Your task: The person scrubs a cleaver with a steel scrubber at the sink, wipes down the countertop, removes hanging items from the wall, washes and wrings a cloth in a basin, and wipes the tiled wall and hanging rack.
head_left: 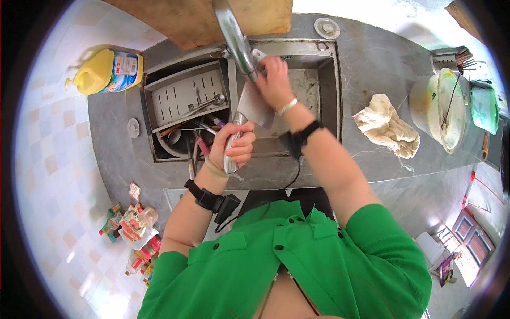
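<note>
My left hand is wrapped around the metal handle of a cleaver, which is tilted up over the sink's divider. The blade's upper end, with a small hole in it, shows just behind the faucet. My right hand lies over the blade beside the spout, its fingers loosely bent and slightly blurred, partly hidden by the faucet. Beneath my hands is the double-basin metal sink. Whether water is running cannot be made out.
A slotted metal tray with a ladle spans the left basin, above several utensils. A yellow jug stands far left. To the right are a crumpled cloth and a pale bucket. A wooden board leans behind the sink.
</note>
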A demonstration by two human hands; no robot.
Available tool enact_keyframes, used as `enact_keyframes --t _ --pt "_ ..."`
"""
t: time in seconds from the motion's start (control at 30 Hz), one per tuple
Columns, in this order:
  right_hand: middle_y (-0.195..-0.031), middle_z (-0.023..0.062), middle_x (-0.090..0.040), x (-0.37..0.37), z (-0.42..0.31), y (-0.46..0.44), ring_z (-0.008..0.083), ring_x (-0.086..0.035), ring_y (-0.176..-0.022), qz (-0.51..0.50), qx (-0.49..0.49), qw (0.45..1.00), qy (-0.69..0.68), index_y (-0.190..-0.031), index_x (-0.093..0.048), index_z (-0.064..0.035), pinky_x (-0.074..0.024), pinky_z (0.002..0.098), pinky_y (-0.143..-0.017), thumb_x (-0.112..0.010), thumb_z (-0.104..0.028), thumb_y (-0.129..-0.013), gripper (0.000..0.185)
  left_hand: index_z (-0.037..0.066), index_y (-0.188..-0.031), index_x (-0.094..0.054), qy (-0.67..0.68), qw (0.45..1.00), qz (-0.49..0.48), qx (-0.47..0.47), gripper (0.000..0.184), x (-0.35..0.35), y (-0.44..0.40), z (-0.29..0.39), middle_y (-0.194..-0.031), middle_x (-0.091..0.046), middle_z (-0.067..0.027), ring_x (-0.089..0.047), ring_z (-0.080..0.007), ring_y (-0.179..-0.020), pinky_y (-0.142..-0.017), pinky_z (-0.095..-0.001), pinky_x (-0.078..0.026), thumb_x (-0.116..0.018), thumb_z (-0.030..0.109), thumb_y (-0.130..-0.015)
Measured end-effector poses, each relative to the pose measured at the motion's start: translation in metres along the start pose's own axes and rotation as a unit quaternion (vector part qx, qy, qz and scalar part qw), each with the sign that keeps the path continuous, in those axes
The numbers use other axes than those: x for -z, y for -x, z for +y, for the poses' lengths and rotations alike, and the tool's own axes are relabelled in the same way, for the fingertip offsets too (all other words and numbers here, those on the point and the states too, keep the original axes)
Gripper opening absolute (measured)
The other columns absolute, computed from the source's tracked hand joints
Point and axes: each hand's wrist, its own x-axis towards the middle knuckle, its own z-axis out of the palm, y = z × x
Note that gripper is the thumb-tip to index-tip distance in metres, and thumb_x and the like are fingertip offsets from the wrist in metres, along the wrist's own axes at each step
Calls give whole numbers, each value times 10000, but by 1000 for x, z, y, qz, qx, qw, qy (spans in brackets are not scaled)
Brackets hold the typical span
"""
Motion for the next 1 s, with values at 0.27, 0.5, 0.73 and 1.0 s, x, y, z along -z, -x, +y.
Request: enact_keyframes --t 0.27,0.5,0.73,1.0 --pt "-925 184 -511 16 -51 4 362 -472 -884 -69 -7 993 -90 -923 -510 -27 -388 446 -774 -652 -158 -730 273 81 -859 -384 50 996 -60 -45 127 8 2 -1 -578 -387 -4 -383 -77 -373 -364 -233 -330 -401 204 -888" --pt "-948 128 -559 -5 47 -6 343 -499 -908 -71 -78 992 64 -953 -545 -59 -397 442 -787 -651 -184 -737 271 80 -859 -386 46 996 -70 -16 125 13 3 -1 -575 -391 -11 -391 -93 -375 -365 -244 -335 -408 204 -863" --pt "-1006 154 -568 7 -8 -24 350 -509 -938 -75 -18 997 -26 -960 -562 -42 -413 409 -821 -655 -173 -739 273 80 -859 -389 38 997 -69 0 127 13 -3 -3 -558 -388 -5 -385 -95 -356 -364 -249 -345 -402 206 -857" --pt "-971 143 -548 29 6 16 347 -498 -920 -164 -25 986 -26 -954 -535 -48 -399 398 -829 -646 -112 -739 250 92 -825 -331 51 996 -74 -14 141 19 1 -3 -556 -406 -25 -430 -103 -364 -348 -258 -355 -407 205 -859"
